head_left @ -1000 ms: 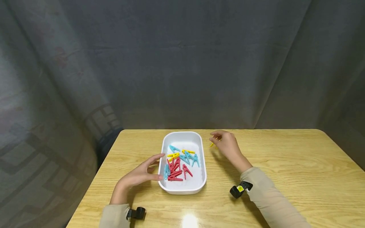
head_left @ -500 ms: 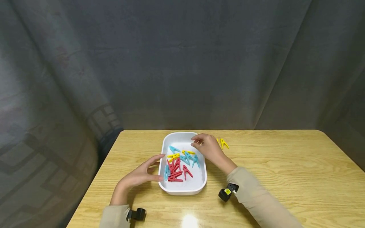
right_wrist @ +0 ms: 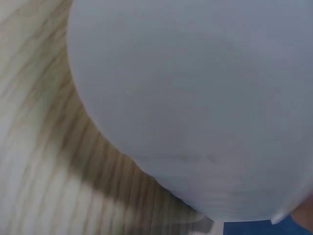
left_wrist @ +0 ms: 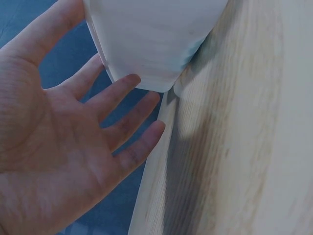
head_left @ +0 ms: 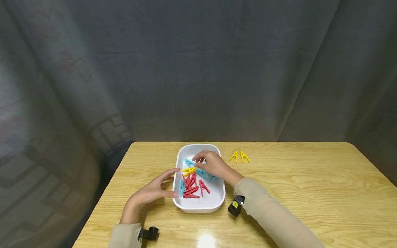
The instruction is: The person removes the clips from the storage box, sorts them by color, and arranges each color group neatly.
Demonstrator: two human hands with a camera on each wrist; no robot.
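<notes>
A white, round-cornered rectangular tray sits on the table, long axis running from 6 to 12 o'clock. Inside lie red pegs toward 6 o'clock, blue pegs scattered around them, and a yellow peg near the centre, loosely heaped and overlapping.

Right half of the counter is wide open; only two yellow pegs near the far edge.

Table: wood grain, glossy, glare spot at near edge. Tray: smooth white plastic, slight sheen. Pegs: coloured plastic. Backdrop: matt grey cloth.
</notes>
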